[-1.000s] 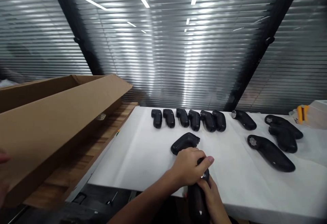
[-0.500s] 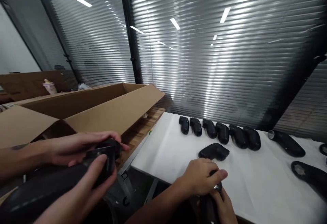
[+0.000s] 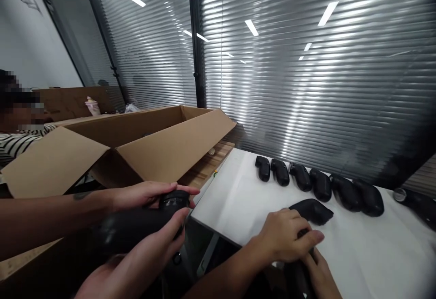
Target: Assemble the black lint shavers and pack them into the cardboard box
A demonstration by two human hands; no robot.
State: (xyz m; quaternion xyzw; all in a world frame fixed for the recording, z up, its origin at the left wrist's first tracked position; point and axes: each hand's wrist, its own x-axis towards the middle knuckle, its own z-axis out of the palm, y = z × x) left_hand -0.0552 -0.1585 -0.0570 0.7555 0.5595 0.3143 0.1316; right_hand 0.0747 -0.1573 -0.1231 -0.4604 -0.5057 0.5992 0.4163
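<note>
My left hand [image 3: 286,237] is closed over the top of a dark elongated part [image 3: 297,277], thumb pointing right. Just below it, my right hand [image 3: 322,269] wraps round the same part from the right side, partly cut off by the lower frame edge. A black curved piece [image 3: 315,211] lies on the white table [image 3: 228,203] just behind my left hand. Farther back stands a row of several black angular housings [image 3: 280,172]. At the right edge rests a longer black piece [image 3: 419,204] with a round, clear-looking end.
At left, another person's two hands [image 3: 163,240] hold a large black part with a ribbed ring. An open cardboard box [image 3: 170,147] sits on a wooden surface [image 3: 204,165]. A person in a striped top [image 3: 17,147] is at the far left. Blinds rise behind the table.
The view has turned left, so the table and box appear farther right, and the person in stripes has come into view. My hands keep their hold. The other person's large part is turned differently.
</note>
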